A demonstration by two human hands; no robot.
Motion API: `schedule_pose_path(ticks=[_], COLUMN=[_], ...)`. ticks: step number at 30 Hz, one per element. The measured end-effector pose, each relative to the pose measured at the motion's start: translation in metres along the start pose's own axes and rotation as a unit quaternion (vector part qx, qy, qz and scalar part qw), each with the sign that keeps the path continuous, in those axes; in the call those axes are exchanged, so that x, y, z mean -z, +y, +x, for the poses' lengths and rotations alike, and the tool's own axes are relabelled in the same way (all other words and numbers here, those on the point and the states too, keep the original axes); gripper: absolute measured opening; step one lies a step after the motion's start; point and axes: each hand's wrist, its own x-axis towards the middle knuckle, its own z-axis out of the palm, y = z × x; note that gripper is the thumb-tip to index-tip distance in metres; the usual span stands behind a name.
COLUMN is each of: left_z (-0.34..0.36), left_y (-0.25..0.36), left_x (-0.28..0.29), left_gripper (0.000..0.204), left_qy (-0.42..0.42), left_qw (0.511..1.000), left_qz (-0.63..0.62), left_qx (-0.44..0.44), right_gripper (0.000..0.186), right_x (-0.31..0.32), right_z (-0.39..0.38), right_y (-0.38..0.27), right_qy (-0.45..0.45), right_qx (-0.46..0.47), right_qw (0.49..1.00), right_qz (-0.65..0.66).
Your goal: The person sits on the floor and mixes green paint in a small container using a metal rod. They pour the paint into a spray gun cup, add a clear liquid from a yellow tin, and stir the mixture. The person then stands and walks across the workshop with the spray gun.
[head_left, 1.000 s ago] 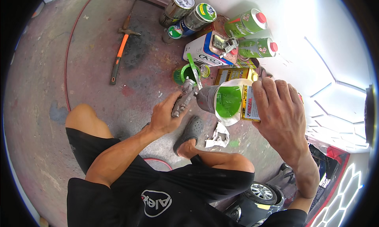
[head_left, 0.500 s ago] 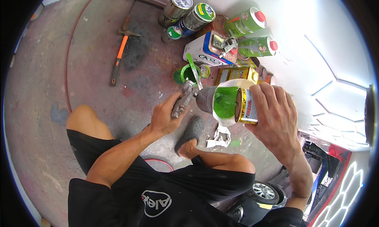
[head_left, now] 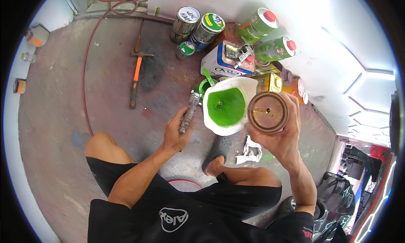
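My left hand [head_left: 174, 132] is closed around the grey metal body of a spray gun [head_left: 190, 114]. Beside that hand, a white paper strainer [head_left: 207, 121] opens upward over the gun's cup, which it hides. Bright green paint [head_left: 225, 110] lies inside the strainer. My right hand [head_left: 282, 146] grips a small can [head_left: 265, 122] from its right side, close against the strainer's rim. The can's brown, stained top faces up, with a small hole in the middle. Just beyond the gun stands an open green paint tin [head_left: 203, 89] with a green stirring stick [head_left: 208, 76] in it.
Paint cans [head_left: 185, 21], a white-and-blue rectangular tin [head_left: 213, 59] carrying another spray gun [head_left: 244, 55], and green red-capped cans [head_left: 257, 25] crowd along the wall. A hammer [head_left: 137, 70] and a red hose [head_left: 84, 74] lie leftward. Crumpled white paper [head_left: 249, 151] lies near my foot.
The can in my right hand has turned from tilted over the strainer to top-up and moved slightly back. The strainer now faces up more fully. My left hand still holds the spray gun.
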Motion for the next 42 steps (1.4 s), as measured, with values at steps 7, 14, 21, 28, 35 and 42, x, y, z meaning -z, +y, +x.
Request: schedule_pose_path(ticks=[7,14,21,28,35,42], left_z=[0.004,-0.004,-0.004,-0.011,-0.018,-0.028], left_y=[-0.013,-0.061,-0.015,-0.013,-0.013,-0.049], left_x=[0.021,0.062,0.08,0.088,0.091,0.086], left_gripper=[0.038,0.014,0.018,0.02,0.017,0.011], left_qy=[0.046,0.175,0.193,0.19,0.206,0.215], left_qw=[0.998,0.983,0.978,0.982,0.977,0.976], left_qz=[-0.041,-0.037,-0.071,-0.014,-0.027,0.002], left_qx=[-0.021,-0.03,-0.016,-0.002,0.036,0.013], right_gripper=[0.085,0.089,0.091,0.083,0.078,0.059], right_x=[-0.033,-0.1,-0.21,-0.317,-0.341,-0.311], right_z=[0.007,0.06,0.088,0.106,0.123,0.118], right_y=[0.011,0.03,0.064,0.101,0.096,0.089], right_qy=[0.048,0.07,-0.03,-0.11,-0.153,-0.143], right_qx=[-0.098,-0.168,-0.187,-0.135,0.067,0.058], right_qw=[0.984,0.894,0.867,0.958,0.977,0.977], right_qz=[0.142,0.411,0.461,0.228,-0.133,-0.149])
